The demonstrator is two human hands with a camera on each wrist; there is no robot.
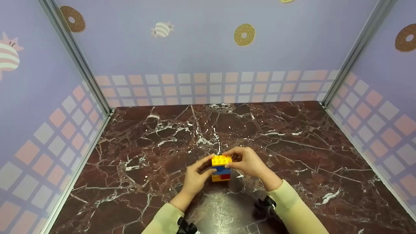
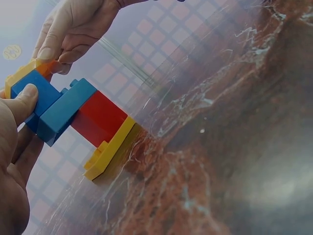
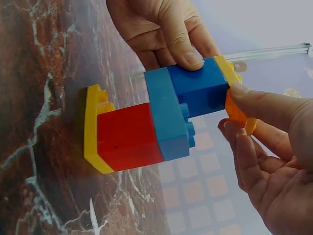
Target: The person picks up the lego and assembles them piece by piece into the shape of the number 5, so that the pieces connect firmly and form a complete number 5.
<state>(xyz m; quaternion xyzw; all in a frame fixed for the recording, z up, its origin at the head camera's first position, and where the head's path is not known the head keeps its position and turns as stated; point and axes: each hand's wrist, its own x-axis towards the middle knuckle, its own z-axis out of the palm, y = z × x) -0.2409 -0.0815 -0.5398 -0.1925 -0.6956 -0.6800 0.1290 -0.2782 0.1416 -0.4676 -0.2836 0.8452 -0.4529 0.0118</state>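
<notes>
Block tower (image 1: 221, 168): toy bricks stacked up, standing on the table (image 1: 292, 146), a bit below the middle of the head view, at abt 6 o'clock.
Layers: yellow plate at the bottom (image 3: 93, 128), red brick (image 3: 128, 137) on it, then blue bricks (image 3: 188, 107), w/ a yellow brick (image 1: 221, 160) on top.
Left hand (image 1: 195, 175): at 9 o'clock of the tower, fingers curled, thumb (image 2: 22, 100) pressed on the blue part. It grips the tower's side.
Right hand (image 1: 248, 162): at 3 o'clock of the tower, fingertips (image 3: 244, 95) pinch the top yellow brick.
Orange bit (image 3: 234, 111): peeks out by the top, under the right fingers; can't tell what piece it is.
Table: dark red marble look w/ white lines.
Walls (image 1: 208, 48): purple, w/ donut (image 1: 244, 34) and candy (image 1: 162, 29) pics, pink & white squares low down.
Sleeves (image 1: 292, 208): pale yellow, both arms come in from 6 o'clock.
</notes>
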